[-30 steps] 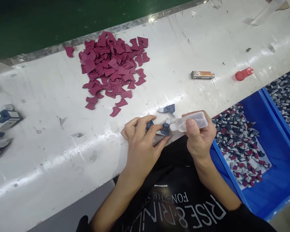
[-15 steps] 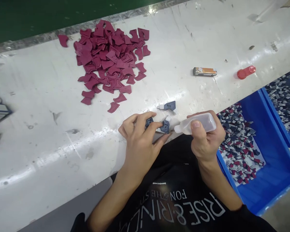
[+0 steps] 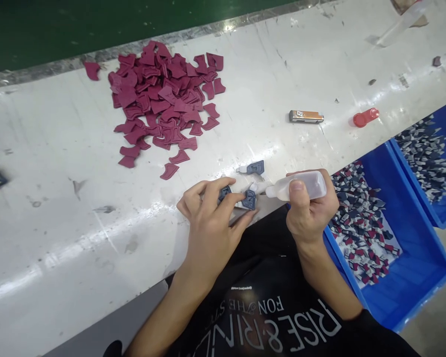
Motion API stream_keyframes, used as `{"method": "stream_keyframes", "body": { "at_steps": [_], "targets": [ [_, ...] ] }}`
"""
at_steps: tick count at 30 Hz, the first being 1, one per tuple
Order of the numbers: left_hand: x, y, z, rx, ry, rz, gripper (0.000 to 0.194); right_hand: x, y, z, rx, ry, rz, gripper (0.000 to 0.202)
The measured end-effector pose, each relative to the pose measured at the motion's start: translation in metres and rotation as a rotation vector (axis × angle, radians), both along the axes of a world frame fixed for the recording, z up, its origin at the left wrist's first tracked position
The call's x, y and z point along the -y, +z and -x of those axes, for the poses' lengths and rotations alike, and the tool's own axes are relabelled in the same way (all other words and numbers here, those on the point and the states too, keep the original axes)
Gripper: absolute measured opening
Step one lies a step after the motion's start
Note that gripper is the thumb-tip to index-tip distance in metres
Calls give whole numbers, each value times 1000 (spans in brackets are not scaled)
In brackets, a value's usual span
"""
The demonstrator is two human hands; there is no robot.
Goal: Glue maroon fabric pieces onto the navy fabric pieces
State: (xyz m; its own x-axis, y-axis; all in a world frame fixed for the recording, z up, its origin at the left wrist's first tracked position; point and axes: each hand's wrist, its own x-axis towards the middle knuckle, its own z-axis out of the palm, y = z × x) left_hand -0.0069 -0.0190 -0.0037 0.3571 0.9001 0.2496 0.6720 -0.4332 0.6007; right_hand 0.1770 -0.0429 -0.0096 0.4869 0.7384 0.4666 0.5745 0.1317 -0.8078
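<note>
Left hand point(image 3: 211, 218) pins two small grey-blue pieces point(image 3: 250, 199) flat against the near edge of the white bench point(image 3: 59, 198), fingers pressed on them. Right hand point(image 3: 308, 208) is clamped around a clear squeeze bottle point(image 3: 301, 186), its nozzle touching the right-hand piece. A third grey-blue piece point(image 3: 255, 167) lies just beyond; a maroon pile point(image 3: 163, 99) sits farther back, blue bin point(image 3: 412, 258) at right.

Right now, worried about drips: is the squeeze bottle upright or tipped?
Tipped: the squeeze bottle lies sideways in the right hand, nozzle toward the blue piece.
</note>
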Motion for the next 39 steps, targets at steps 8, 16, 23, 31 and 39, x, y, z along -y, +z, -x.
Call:
{"method": "stream_keyframes", "body": {
  "at_steps": [8, 16, 23, 31, 39],
  "targets": [
    [0, 0, 0, -3, -1, -12, 22, -7, -10, 9, -25, -12, -53, 21],
    [1, 1, -1, -7, 12, -4, 22, -6, -15, 10, -23, -6, -102, 19],
    [6, 1, -10, -21, 76, -21, 23, -3, -17, 12, -38, 15, -106, 20],
    [7, 3, -11, -52, 100, 18, 37, -6, -21, 7, -240, -121, -159, 29],
    [11, 3, 12, -138, 227, 23, 40, -3, -14, 5, -423, -111, -120, 33]
  ]
}}
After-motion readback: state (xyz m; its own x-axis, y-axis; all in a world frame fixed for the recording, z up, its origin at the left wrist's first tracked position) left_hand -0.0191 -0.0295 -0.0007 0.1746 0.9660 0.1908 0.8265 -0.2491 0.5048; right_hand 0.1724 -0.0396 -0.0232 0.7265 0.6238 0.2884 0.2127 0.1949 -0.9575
